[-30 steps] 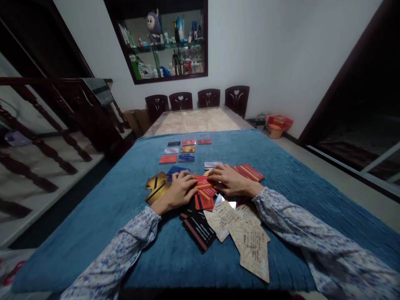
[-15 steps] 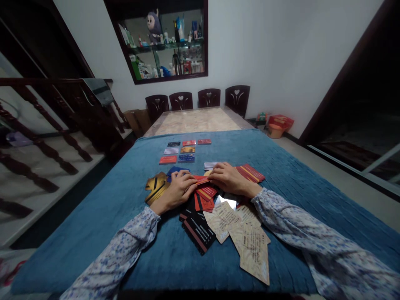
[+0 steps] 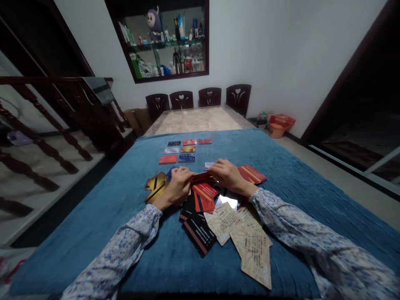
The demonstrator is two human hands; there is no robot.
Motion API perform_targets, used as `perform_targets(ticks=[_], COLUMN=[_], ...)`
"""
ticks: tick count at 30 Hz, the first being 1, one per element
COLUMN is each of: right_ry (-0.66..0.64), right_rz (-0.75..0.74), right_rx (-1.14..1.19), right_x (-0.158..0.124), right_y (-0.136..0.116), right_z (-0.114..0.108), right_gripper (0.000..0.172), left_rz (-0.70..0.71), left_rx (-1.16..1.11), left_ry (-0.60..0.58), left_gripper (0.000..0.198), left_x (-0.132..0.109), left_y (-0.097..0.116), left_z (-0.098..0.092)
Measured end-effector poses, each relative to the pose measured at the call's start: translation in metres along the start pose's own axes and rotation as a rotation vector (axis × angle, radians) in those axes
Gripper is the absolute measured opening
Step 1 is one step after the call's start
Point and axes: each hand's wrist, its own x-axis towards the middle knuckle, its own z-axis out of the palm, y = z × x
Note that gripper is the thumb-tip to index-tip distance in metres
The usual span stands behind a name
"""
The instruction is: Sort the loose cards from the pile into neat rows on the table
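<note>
Between my two hands a dark red card [image 3: 201, 178] is held tilted up on edge, pinched at its left end by my left hand [image 3: 179, 185] and at its right end by my right hand [image 3: 227, 177]. Below it lie red cards [image 3: 204, 198], partly overlapping. Black cards [image 3: 200, 233] and beige patterned cards [image 3: 254, 250] spread toward me. Gold cards [image 3: 156, 185] rest left of my left hand, and a blue card [image 3: 173, 171] is partly hidden behind it. More red cards [image 3: 252, 173] lie beyond my right wrist. A shiny silver card [image 3: 227, 202] reflects light.
Farther off, several cards lie in short rows, among them a blue card [image 3: 186, 158] and an orange-red card [image 3: 168, 159]. A blue cloth [image 3: 103, 208] covers the near table; its bare marble top [image 3: 200, 119] shows behind. Dark chairs [image 3: 209, 97] stand at the far end.
The red card between my hands has been tipped up from lying flatter, and now shows a dark red face. My hands have shifted only slightly.
</note>
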Motion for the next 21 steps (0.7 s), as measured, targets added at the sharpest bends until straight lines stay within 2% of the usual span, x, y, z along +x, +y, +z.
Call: perform_targets(ticks=[7, 14, 18, 21], right_ry=[0.015, -0.007, -0.035, -0.075], right_rz=[0.054, 0.083, 0.104, 0.123], right_rx=[-0.01, -0.038, -0.072, -0.087], right_x=[0.0003, -0.0014, -0.0016, -0.0019], right_y=[-0.0012, -0.0029, -0.0034, -0.0036], right_z=[0.0046, 0.0041, 0.0045, 0.0051], right_gripper=[0.023, 0.03, 0.032, 0.041], left_rz=[-0.044, -0.03, -0.015, -0.023], left_rx=[-0.046, -0.007, -0.003, 0.007], left_ry=[0.028, 0.062, 0.061, 0.054], left_gripper=[0.03, 0.044, 0.044, 0.041], left_x=[0.0051, 0.0063, 0.0073, 0.0081], left_y=[0.0016, 0.0001, 0.0001, 0.0011], left_z=[0.0024, 0.0042, 0.0053, 0.006])
